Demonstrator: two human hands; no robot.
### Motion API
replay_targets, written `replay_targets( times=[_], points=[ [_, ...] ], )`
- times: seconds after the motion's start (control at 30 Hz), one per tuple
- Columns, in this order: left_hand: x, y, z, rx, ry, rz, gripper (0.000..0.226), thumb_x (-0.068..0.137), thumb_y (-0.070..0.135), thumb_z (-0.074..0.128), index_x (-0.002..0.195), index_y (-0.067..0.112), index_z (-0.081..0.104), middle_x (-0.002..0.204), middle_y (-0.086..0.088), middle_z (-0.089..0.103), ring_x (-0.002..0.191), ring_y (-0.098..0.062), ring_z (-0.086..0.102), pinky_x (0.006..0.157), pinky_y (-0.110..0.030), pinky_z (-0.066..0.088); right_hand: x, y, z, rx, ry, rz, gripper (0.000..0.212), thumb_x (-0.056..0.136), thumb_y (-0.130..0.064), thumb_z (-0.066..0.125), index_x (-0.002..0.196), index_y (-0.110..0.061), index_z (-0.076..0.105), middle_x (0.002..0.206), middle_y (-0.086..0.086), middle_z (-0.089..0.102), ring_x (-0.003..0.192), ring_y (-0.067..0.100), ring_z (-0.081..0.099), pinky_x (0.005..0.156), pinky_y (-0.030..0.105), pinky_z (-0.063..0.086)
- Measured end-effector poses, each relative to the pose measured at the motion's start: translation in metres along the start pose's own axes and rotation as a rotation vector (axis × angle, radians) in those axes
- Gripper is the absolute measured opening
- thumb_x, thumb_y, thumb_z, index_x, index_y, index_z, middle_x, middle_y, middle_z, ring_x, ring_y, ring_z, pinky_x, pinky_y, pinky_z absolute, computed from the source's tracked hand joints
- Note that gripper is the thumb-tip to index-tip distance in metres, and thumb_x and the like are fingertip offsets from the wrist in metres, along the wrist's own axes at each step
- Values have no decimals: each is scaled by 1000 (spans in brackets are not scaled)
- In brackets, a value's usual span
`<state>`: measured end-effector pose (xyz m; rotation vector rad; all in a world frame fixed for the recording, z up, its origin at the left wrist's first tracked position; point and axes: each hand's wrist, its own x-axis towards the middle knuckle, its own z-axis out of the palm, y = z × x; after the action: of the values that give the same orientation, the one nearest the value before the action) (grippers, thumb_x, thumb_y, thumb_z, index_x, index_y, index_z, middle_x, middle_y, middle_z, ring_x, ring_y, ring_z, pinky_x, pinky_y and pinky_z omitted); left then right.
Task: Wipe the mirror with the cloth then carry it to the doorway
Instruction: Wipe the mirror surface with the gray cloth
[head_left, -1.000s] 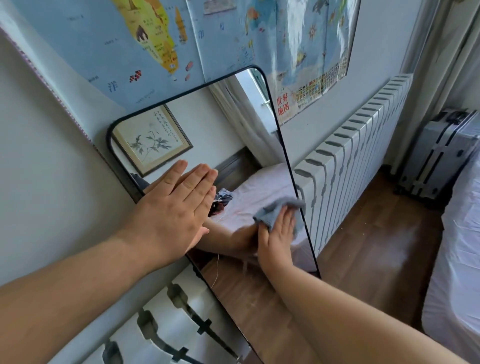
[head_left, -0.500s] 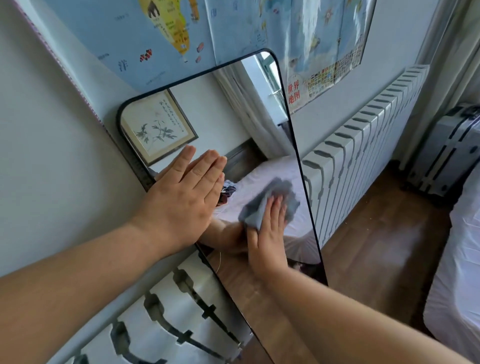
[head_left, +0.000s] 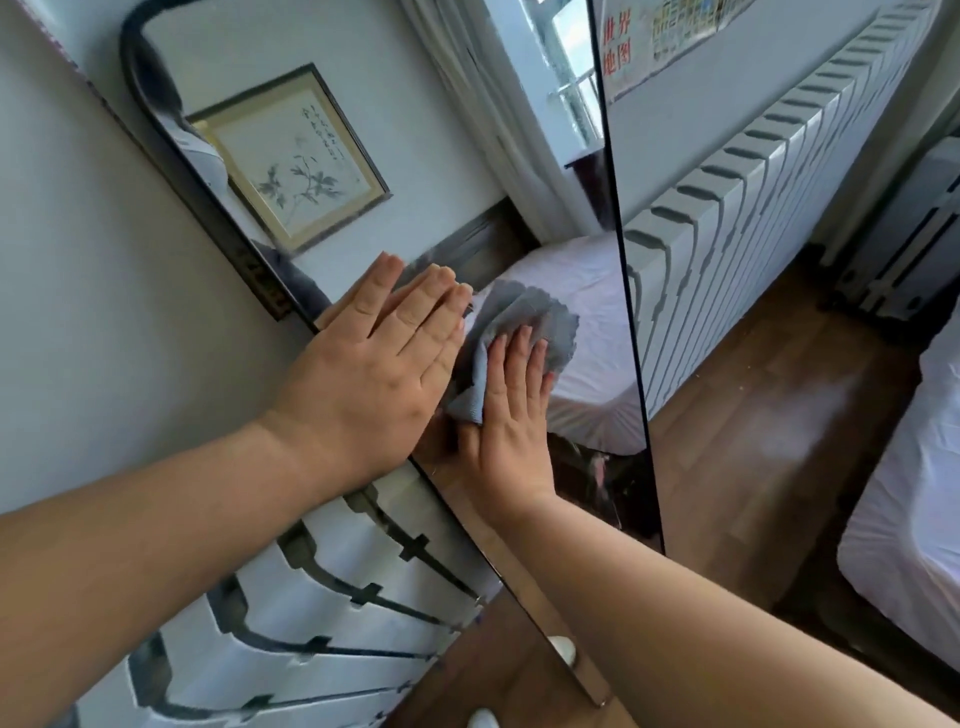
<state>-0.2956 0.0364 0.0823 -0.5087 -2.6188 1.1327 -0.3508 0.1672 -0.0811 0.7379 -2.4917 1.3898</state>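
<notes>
A tall black-framed mirror (head_left: 561, 171) leans against the wall and the radiator. My left hand (head_left: 374, 369) lies flat, fingers together, over the mirror's left edge, pressing on the glass. My right hand (head_left: 511, 410) presses a crumpled grey-blue cloth (head_left: 524, 322) against the glass, just right of the left hand. The cloth sticks out above and beside my fingers. The glass reflects a framed picture, a curtain, a window and a bed.
A white radiator (head_left: 769, 208) runs along the wall to the right of the mirror and behind it. A bed with a white sheet (head_left: 914, 514) stands at the right. A grey suitcase (head_left: 914, 239) is by the far wall. Brown wooden floor (head_left: 769, 426) lies between.
My right hand has slid the cloth left across the glass, up against my left hand. The camera has come closer and tilted, so the map is mostly out of view.
</notes>
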Motion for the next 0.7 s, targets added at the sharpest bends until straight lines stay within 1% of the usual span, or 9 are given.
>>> replay_targets(
  times=[0.1, 0.17, 0.23, 0.33, 0.4, 0.47, 0.53, 0.6, 0.7],
  points=[
    [-1, 8, 4, 21, -4, -25, 70, 111, 21, -7, 168, -5, 23, 179, -33, 15, 167, -54, 13, 131, -76, 2, -61, 41, 28, -17, -140, 205, 81, 104, -44, 26, 166, -13, -16, 175, 13, -24, 163, 35, -24, 132, 61, -6],
    [-2, 13, 6, 30, -16, -27, 71, 110, 19, -11, 169, -5, 19, 179, -33, 11, 167, -54, 9, 131, -76, -1, -89, 58, 39, 51, -233, 372, 82, 100, -52, 20, 161, -19, -23, 171, 6, -31, 160, 31, -30, 132, 59, -3],
    [-2, 15, 7, 35, -30, -28, 72, 108, 20, -14, 170, -3, 15, 180, -32, 7, 167, -54, 4, 130, -77, -6, -91, 60, 40, 116, -245, 453, 81, 98, -57, 17, 156, -25, -29, 169, 3, -34, 158, 27, -36, 132, 57, -6],
    [-2, 14, 6, 31, -32, -43, 72, 109, 20, -13, 170, -3, 17, 179, -32, 8, 168, -53, 5, 130, -76, -8, -55, 33, 27, 92, -182, 311, 86, 100, -54, 25, 158, -25, -31, 172, 13, -32, 157, 33, -38, 129, 62, -14],
    [-2, 14, 6, 37, -10, -49, 66, 112, 22, 0, 169, -3, 21, 179, -33, 11, 168, -53, 9, 131, -76, -7, -30, 10, 17, 17, -124, 109, 90, 103, -49, 35, 160, -24, -30, 172, 14, -31, 159, 39, -33, 128, 61, -19],
    [-1, 14, 7, 40, 11, -54, 63, 114, 25, 14, 169, -3, 24, 179, -32, 13, 168, -52, 10, 131, -76, -7, -16, -1, 6, -18, -77, -4, 94, 106, -43, 47, 164, -23, -23, 173, 11, -31, 161, 39, -28, 128, 58, -18],
    [0, 14, 5, 23, 7, -56, 63, 114, 26, 11, 168, -3, 25, 178, -32, 15, 168, -52, 11, 132, -75, -6, -24, 11, 3, -64, -107, -57, 96, 107, -39, 54, 166, -22, -19, 174, 9, -30, 162, 36, -25, 130, 56, -14],
    [-1, 15, 3, 18, -14, -51, 70, 111, 23, -6, 168, -3, 24, 178, -32, 14, 168, -52, 10, 132, -75, -4, -55, 39, 7, -111, -175, -68, 91, 108, -41, 49, 167, -21, -18, 175, 10, -27, 163, 36, -22, 132, 61, -3],
    [-2, 15, 3, 33, -39, -39, 74, 107, 19, -14, 170, -2, 20, 179, -32, 9, 168, -52, 5, 131, -76, -4, -105, 74, 18, -158, -288, 39, 88, 109, -44, 42, 166, -25, -23, 176, 9, -23, 164, 37, -17, 130, 66, 13]
  ],
)
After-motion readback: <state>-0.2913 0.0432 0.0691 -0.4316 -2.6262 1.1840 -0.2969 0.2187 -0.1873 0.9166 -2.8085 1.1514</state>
